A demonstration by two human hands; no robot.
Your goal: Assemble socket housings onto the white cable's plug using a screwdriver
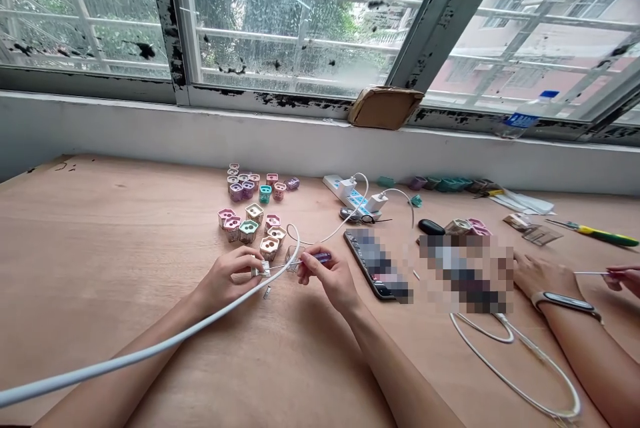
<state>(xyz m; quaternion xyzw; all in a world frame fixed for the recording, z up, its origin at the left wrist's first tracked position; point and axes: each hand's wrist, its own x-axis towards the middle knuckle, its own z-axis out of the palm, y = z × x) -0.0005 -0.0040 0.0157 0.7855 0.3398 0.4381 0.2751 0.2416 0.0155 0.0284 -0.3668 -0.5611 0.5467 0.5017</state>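
One plywood work table (pixel 125 228) fills my remote view, set against a white window ledge (pixel 320 138) under a steel-framed window (pixel 295 21) with flaking black paint. On the ledge I log one folded cardboard wad (pixel 385 108) and one plastic water bottle (pixel 525 115), far right.

On the table, far side: one white power strip (pixel 345 191) with two plugged-in white adapters, and a row of teal and mauve housings (pixel 445 183) beyond it. One phone (pixel 377 265) lies right of my hands, its screen pixelated, and a second pixelated item (pixel 465 275) lies beyond it. Far left of centre sit about two dozen pastel hexagonal charger housings (pixel 253 221), in two loose clusters. A long white cable (pixel 150 348) crosses my left forearm and loops up past the hands.

At the near centre, both forearms reach forward and the hands work close together. My left hand (pixel 225 278) is curled shut around a small white plug piece (pixel 261 270). My right hand (pixel 327 275) pinches a purple-handled screwdriver (pixel 320 257), its thin shaft aimed at that piece; I cannot tell whether they touch. One small metal part (pixel 267 292) lies just below.

Far right, a co-worker's hand (pixel 620 278) holds a thin metal rod.
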